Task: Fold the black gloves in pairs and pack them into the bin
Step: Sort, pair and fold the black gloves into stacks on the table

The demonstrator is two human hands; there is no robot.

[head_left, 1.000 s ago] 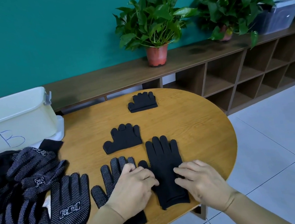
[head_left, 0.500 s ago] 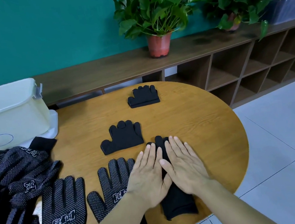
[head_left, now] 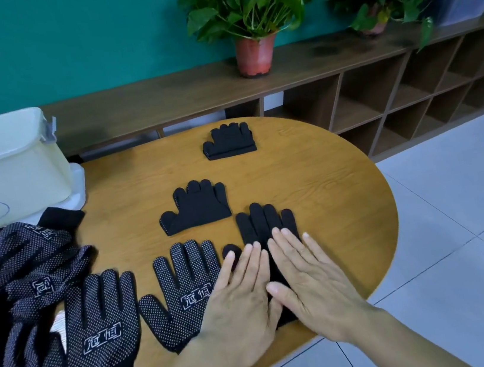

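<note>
A plain black glove (head_left: pixel 263 224) lies flat near the table's front edge, fingers pointing away. My left hand (head_left: pixel 241 298) and my right hand (head_left: pixel 310 279) press flat on its lower part, fingers straight, side by side. Just left of them lies a dotted black glove (head_left: pixel 184 288), partly under my left hand. Two folded black pairs rest farther back: one at mid-table (head_left: pixel 197 206), one near the far edge (head_left: pixel 230 141). The pale bin (head_left: pixel 4 163), marked with a blue letter, stands at the far left.
A heap of dotted black gloves (head_left: pixel 17 277) covers the table's left side, with one more dotted glove (head_left: pixel 99 324) laid flat beside it. The round wooden table (head_left: pixel 327 177) ends at the right over white floor tiles. Potted plants (head_left: pixel 247 11) stand on a low shelf behind.
Both hands went from curled at the glove's cuff to flat on it, swept up over its fingers, and now lie lower so the glove's fingers show again.
</note>
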